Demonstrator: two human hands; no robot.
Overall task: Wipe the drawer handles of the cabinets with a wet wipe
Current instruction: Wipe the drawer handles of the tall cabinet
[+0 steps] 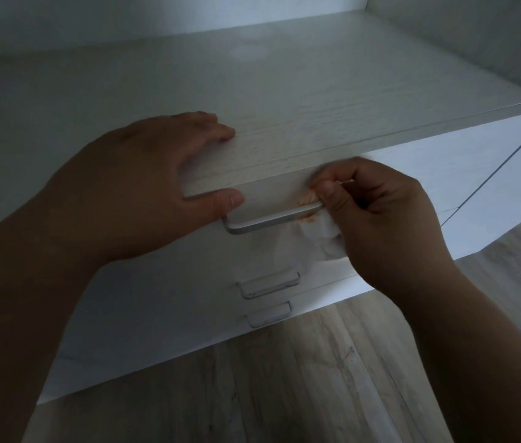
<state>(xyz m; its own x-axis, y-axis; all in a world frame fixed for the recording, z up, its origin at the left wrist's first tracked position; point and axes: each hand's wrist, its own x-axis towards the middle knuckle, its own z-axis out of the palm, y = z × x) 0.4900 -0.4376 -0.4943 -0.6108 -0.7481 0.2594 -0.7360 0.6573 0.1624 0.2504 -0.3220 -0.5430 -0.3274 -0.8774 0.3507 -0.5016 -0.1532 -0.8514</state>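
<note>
A light wood-grain floor (284,394) fills the near part of the view, its pale grey-brown planks running from near to far, with darker grain streaks and thin seams between the boards. A small thin dark mark (351,350) lies on one plank right of the middle. More of the same floor shows at the right edge. Farther off, a flat whitish shelf top (300,91) with faint wood grain spreads wide, with a pale round blotch (248,52) towards its far side. Behind it stands a plain, dim back panel (125,14), which meets a side panel (476,36) at the far right corner
</note>
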